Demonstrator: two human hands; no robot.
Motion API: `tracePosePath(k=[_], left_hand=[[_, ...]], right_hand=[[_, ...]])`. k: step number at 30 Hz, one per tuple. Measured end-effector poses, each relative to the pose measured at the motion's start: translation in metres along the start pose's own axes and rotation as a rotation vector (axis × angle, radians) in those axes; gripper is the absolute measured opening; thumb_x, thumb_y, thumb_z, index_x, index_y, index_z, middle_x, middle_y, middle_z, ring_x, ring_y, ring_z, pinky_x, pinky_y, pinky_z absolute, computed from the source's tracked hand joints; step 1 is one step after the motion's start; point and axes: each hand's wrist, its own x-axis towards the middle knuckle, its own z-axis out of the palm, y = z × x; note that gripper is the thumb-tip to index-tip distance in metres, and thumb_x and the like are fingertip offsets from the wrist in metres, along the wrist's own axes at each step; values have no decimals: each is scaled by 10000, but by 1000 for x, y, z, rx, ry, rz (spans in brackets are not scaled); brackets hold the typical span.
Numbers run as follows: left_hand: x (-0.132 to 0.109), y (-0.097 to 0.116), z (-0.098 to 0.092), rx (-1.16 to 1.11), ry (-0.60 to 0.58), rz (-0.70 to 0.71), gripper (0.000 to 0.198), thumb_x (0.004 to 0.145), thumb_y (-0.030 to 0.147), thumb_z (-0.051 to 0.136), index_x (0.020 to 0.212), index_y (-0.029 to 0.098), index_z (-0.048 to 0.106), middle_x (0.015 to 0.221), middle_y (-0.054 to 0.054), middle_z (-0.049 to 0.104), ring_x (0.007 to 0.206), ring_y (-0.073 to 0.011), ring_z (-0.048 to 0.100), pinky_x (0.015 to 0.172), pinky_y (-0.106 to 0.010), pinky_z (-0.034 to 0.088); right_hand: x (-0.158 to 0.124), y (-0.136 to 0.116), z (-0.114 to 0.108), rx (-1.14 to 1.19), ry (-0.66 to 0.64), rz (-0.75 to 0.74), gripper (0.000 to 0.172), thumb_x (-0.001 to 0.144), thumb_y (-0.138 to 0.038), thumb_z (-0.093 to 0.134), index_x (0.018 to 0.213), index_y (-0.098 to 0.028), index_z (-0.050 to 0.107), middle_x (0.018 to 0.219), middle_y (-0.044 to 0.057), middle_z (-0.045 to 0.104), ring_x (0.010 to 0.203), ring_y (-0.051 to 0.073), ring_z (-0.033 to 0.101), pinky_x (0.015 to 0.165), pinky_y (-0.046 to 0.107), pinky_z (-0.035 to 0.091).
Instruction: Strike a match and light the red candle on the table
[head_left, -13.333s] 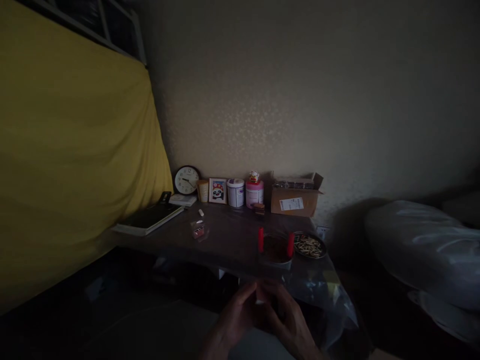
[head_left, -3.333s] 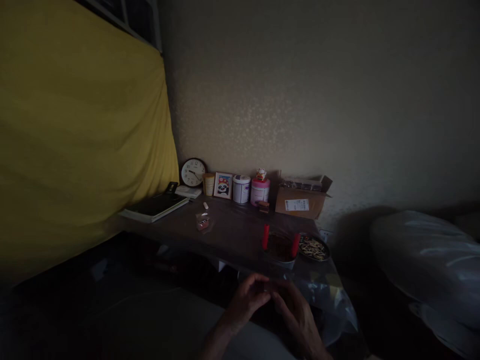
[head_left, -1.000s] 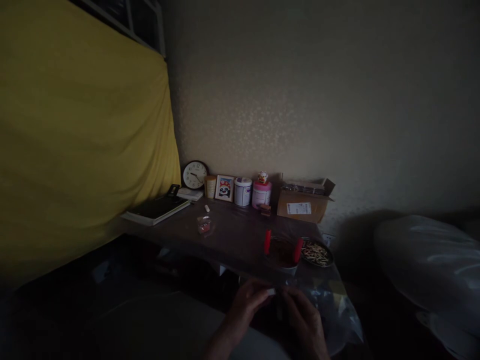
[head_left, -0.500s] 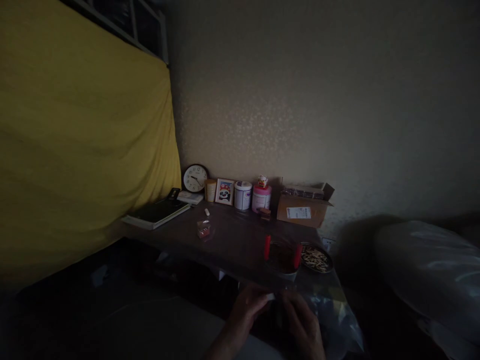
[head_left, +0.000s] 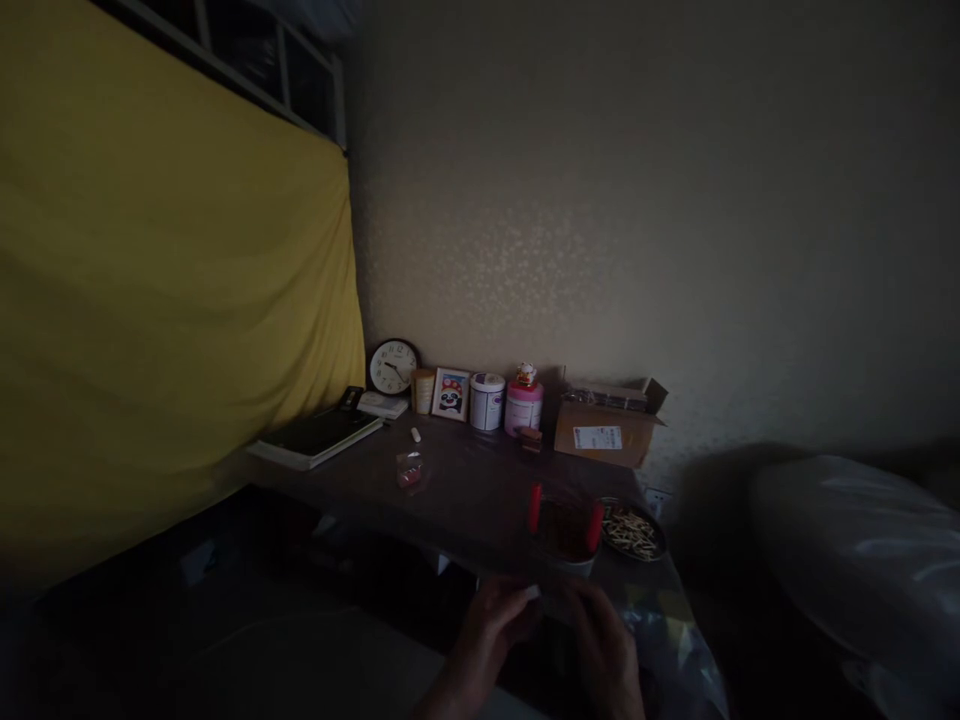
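Low in the head view, at the table's front edge, my left hand [head_left: 491,625] is closed, pinching a small white piece [head_left: 532,592] between thumb and fingers. What kind of piece it is cannot be made out in the dim light. My right hand [head_left: 604,640] is beside it with fingers curled in; what they hold, if anything, is hidden. Just beyond both hands stands a round container [head_left: 571,567] with dark contents and two red upright pieces [head_left: 535,508] at its sides. To its right is a round dish [head_left: 660,550] of pale short sticks [head_left: 630,530].
A small clear packet [head_left: 410,472] with something red lies on the table [head_left: 472,490]. Along the wall stand a clock [head_left: 393,367], a panda picture [head_left: 451,395], two canisters [head_left: 487,403] and a cardboard box [head_left: 600,435]. A large book [head_left: 319,437] lies left, by a yellow curtain [head_left: 180,280].
The view has tilted up slightly, so the table things appear a little lower. My hands stay close together, and the white piece has shifted slightly left.
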Motion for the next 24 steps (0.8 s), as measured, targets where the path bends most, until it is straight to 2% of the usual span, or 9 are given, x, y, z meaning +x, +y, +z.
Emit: tracePosePath(k=[9, 16, 20, 24], left_hand=[[-5, 11, 15, 69, 29, -4, 157, 733, 267, 640, 840, 153, 655, 875, -75, 660, 868, -217, 588, 784, -336, 427], [-9, 14, 14, 37, 22, 12, 182, 727, 277, 643, 861, 154, 651, 882, -78, 665, 852, -220, 602, 762, -340, 438], [-13, 19, 19, 2, 2, 39, 165, 733, 247, 637, 873, 162, 656, 928, -74, 670, 910, -213, 593, 810, -332, 430], [-19, 26, 26, -3, -3, 27, 154, 751, 235, 623, 886, 167, 654, 946, -69, 672, 934, -202, 590, 848, -331, 423]], right_hand=[[-5, -13, 6, -161, 52, -152, 240, 834, -369, 499, 949, -217, 645, 928, 53, 698, 840, 197, 664, 721, 238, 534], [-6, -25, 6, -243, 68, -249, 233, 857, -359, 468, 946, -225, 637, 890, 45, 699, 795, 188, 671, 671, 240, 542], [-6, -27, 6, -293, 129, -325, 217, 870, -333, 456, 950, -219, 622, 871, 55, 690, 784, 193, 663, 695, 275, 533], [-4, -28, 2, -332, 100, -404, 204, 883, -266, 430, 963, -217, 611, 868, 63, 680, 803, 193, 648, 706, 295, 520]])
